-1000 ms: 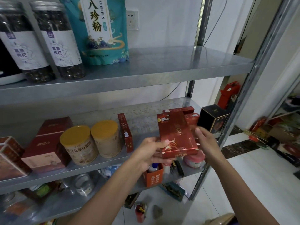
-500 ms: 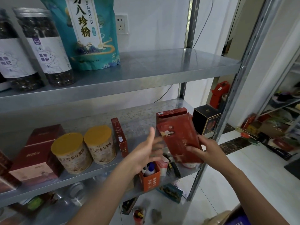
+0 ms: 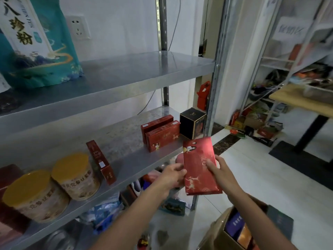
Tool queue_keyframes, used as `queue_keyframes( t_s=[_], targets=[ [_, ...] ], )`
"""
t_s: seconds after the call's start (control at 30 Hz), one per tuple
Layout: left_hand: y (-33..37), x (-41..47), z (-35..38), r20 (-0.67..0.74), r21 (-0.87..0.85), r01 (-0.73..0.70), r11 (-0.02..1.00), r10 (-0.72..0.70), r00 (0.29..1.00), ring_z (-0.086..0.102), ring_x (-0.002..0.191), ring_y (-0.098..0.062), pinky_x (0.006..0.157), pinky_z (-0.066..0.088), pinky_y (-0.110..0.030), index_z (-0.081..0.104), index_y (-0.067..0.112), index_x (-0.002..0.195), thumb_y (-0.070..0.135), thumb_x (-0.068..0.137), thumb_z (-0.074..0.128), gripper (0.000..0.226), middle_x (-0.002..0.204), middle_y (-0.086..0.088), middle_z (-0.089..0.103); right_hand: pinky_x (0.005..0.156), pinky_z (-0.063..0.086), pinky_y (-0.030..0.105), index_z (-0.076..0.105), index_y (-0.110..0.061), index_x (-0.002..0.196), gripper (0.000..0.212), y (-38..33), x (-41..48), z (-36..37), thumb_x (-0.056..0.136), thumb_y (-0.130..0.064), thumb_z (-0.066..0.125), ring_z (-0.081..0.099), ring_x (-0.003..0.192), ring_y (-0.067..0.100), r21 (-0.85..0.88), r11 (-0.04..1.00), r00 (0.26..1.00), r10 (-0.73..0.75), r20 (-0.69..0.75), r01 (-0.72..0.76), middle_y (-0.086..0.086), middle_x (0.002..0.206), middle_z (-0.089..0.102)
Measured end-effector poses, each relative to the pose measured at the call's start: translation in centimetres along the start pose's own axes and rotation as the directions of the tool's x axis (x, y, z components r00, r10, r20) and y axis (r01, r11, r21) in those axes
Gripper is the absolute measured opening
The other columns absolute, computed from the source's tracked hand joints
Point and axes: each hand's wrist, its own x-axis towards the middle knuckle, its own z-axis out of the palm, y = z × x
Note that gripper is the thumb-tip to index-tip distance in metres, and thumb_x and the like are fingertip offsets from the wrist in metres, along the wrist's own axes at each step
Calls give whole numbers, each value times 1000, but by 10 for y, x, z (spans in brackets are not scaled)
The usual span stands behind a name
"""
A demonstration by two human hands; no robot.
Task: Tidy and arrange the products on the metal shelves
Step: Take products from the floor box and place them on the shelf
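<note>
**A red box held in the air, looking for its row**

The person is holding a flat red cardboard box (image 3: 200, 166), printed with gold deer, in both hands. It is hanging in front of the galvanised metal middle shelf (image 3: 126, 141), a little below the front lip and near the right-hand end. The left hand (image 3: 171, 177) is curling its fingers (image 3: 180, 171) round the box's left long edge. The right hand (image 3: 219, 174) is pinching the opposite side, with its thumb (image 3: 210, 164) lying on the printed face and the other fingers tucked out of sight behind. Gripping by the two edges is leaving the face readable and letting the box be turned, which suits checking which way it should sit.

The box is tilting with its top end towards the shelf and is touching nothing there. Just above it, two matching red boxes (image 3: 163, 137) are standing on their long edges, one behind the other, beside a black cube-shaped carton (image 3: 192, 122) at the shelf's right corner. The held box is probably heading for that pair, since like is sitting with like. Further left, a slim red box (image 3: 100, 161) is standing alone on end next to two round tins with yellow lids (image 3: 77, 175). An open brown cardboard carton (image 3: 221, 230) on the floor under the right forearm is holding more packs, likely stock awaiting shelving.
</note>
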Motion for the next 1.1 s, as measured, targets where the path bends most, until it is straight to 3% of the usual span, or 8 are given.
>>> queue_keyframes(
  t_s=[0.17,0.4,0.53,0.63,0.73,0.83,0.93,1.1],
  targets=[
    [-20,18,34,78,129,67,989,-77,994,62,77,-12,72,55,-27,63,19,109,4,102,40,28,87,-1,67,99,50,43,8,-32,150,77,50,-19,-7,93,-35,60,57,113,20,9,1000,996,7,-86,-6,-3,132,44],
    [-96,45,77,106,424,68,903,-124,987,60,85,-24,80,50,-36,59,11,108,25,104,40,24,93,-10,63,93,47,36,17,-23,151,68,135,-60,-30,97,-34,56,60,106,18,51,970,899,238,-368,-237,5,135,53],
    [-137,60,91,202,826,-127,549,-77,976,24,145,-32,116,25,-43,18,9,154,45,104,29,63,156,-18,26,100,46,49,8,-22,154,72,183,-81,-58,98,-38,51,57,118,32,-14,924,764,306,-568,-381,11,141,50],
    [-153,64,98,233,942,-210,262,-62,970,-8,150,-29,119,8,-44,-7,16,155,59,98,21,77,162,-10,-12,92,47,45,9,-23,155,73,211,-96,-82,97,-31,53,55,119,35,-197,867,706,219,-674,-457,11,142,49],
    [-165,75,109,304,950,-305,57,33,952,17,148,-35,116,21,-49,10,12,155,74,86,0,94,160,-11,4,86,47,43,25,-21,152,65,228,-105,-111,95,-25,57,55,110,32,-431,762,740,93,-666,-483,11,129,56],
    [-177,93,123,339,941,-338,-26,44,940,41,137,-33,106,38,-50,31,10,148,70,91,-4,90,151,-11,38,93,39,40,36,-25,143,51,235,-100,-140,96,-33,52,54,110,25,-558,629,763,88,-641,-541,2,123,59],
    [-167,96,141,430,899,-434,-57,-60,901,-18,146,-26,118,-5,-46,-18,16,150,77,80,-9,93,153,-4,-25,100,34,40,41,-26,139,43,244,-86,-158,96,-29,50,53,112,22,-616,584,795,85,-601,-528,0,121,60],
    [-175,118,163,419,897,-424,-125,-64,906,-25,146,-25,118,-13,-45,-21,16,151,66,95,22,86,144,0,-38,86,44,40,45,-25,129,43,261,-53,-166,90,-16,60,57,103,24,-516,728,806,84,-587,-451,0,116,61]
  ],
)
